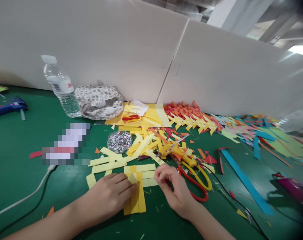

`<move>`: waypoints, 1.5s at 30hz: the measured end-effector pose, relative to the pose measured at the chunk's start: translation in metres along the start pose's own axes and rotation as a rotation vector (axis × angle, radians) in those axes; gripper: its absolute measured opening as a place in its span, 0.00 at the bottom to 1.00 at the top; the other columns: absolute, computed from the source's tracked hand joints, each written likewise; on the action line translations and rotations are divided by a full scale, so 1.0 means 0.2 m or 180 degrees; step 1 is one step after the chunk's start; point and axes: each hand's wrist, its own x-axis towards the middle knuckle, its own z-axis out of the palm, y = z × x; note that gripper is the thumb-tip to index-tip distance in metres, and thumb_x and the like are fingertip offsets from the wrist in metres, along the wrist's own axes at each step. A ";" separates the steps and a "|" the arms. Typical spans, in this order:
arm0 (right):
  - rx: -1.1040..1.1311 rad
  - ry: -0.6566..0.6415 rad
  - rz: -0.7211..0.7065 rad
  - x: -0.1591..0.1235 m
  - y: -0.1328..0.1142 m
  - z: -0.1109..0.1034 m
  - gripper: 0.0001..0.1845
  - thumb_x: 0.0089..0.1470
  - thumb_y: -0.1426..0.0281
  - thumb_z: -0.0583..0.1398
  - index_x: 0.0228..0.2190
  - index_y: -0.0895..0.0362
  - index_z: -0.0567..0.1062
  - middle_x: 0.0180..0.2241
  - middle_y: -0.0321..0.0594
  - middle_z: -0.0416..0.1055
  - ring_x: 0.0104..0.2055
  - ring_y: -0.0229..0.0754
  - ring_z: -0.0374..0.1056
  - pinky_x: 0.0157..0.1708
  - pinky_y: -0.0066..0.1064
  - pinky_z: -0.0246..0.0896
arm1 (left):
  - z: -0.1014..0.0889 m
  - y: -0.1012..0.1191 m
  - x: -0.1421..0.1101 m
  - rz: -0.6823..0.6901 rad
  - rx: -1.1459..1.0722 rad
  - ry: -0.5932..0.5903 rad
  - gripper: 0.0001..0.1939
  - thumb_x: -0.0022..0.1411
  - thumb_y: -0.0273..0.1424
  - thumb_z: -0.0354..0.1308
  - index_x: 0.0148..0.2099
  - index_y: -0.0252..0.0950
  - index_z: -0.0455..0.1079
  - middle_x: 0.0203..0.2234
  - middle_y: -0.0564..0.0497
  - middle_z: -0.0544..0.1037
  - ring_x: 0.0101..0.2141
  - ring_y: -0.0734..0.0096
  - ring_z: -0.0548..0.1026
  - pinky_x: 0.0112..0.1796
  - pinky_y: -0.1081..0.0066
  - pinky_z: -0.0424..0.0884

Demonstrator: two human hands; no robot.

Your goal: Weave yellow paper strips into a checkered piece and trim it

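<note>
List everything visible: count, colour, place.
Woven paper piece: one, yellow, front centre
Flat paper strips: many, yellow, centre
Looped plastic handles: two, red and yellow, centre-right
Plastic glue gun: one, yellow, centre
Round googly-eye tray: one, multicoloured, centre
Plastic bottle: one, clear, back-left
Spotted cloth bag: one, white, back
Pixelated item: one, whitish, left
Cables: two, white left, black right
Trigger tool: one, blue, left
Blurred object: one, purple, right
Toothed woven paper: several, red and yellow, back
Cut paper: many, multicoloured, right
Tabletop: one, green, below
Panels: two, white, behind
Left hand: one, bare, on woven piece
Right hand: one, bare, beside it
</note>
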 end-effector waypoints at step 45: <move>-0.1521 -0.0105 0.0722 0.03 -0.01 0.01 0.09 0.52 0.71 0.54 0.38 0.54 0.62 0.22 0.29 0.67 0.15 0.31 0.51 0.17 0.23 0.46 | -0.02 0.01 0.01 -0.0003 0.0102 -0.0151 0.14 0.65 0.26 0.45 0.51 0.33 0.63 0.45 0.48 0.75 0.39 0.65 0.73 0.37 0.69 0.72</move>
